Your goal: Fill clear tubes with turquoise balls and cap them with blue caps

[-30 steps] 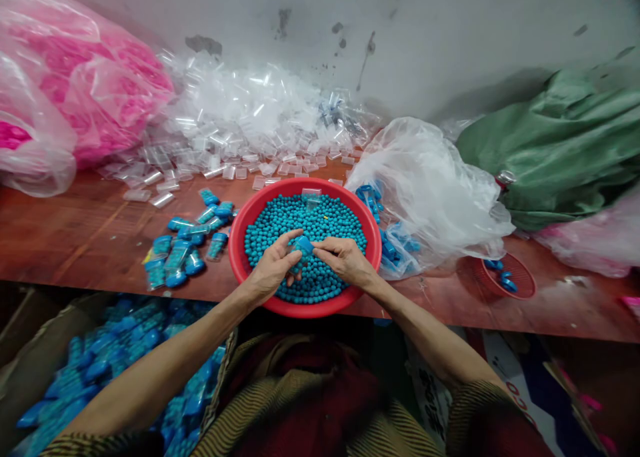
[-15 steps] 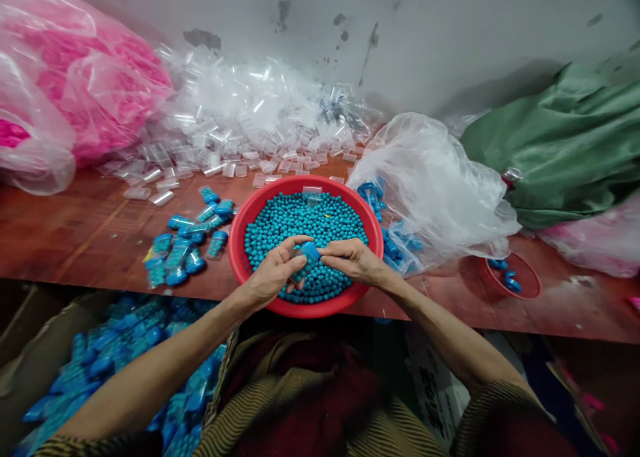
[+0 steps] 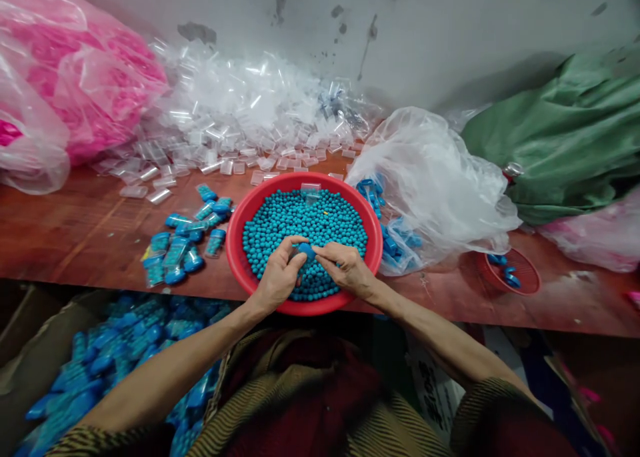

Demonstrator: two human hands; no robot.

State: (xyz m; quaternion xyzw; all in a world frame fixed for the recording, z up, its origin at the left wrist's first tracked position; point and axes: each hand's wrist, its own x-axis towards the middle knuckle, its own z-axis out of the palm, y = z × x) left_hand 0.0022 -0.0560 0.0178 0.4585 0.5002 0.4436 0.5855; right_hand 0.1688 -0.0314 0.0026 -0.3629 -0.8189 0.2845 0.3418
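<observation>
Over a red basin (image 3: 235, 243) of small blue balls (image 3: 280, 213), my left hand (image 3: 275, 277) is closed around a small clear container, mostly hidden by the fingers. A blue cap (image 3: 307, 251) shows at the container's top. From the other side my right hand (image 3: 347, 270) pinches at that cap with thumb and forefinger. Inside the basin, a clear empty container (image 3: 311, 191) lies on the balls near the far rim. Left of the basin, several filled containers with blue caps (image 3: 176, 251) lie in a loose group on the table.
Clear containers (image 3: 235, 103) are heaped along the wall. A pink-filled bag (image 3: 95, 77) stands at left, a green sack (image 3: 555, 143) at right. Blue caps spill from a white plastic bag (image 3: 435, 177). A small red basket (image 3: 525, 273) holds more caps. Below is a box of filled containers (image 3: 100, 357).
The cap in my hands has tilted, showing its rounded top, and my right fingers have shifted slightly left against it. The whole view has moved a little.
</observation>
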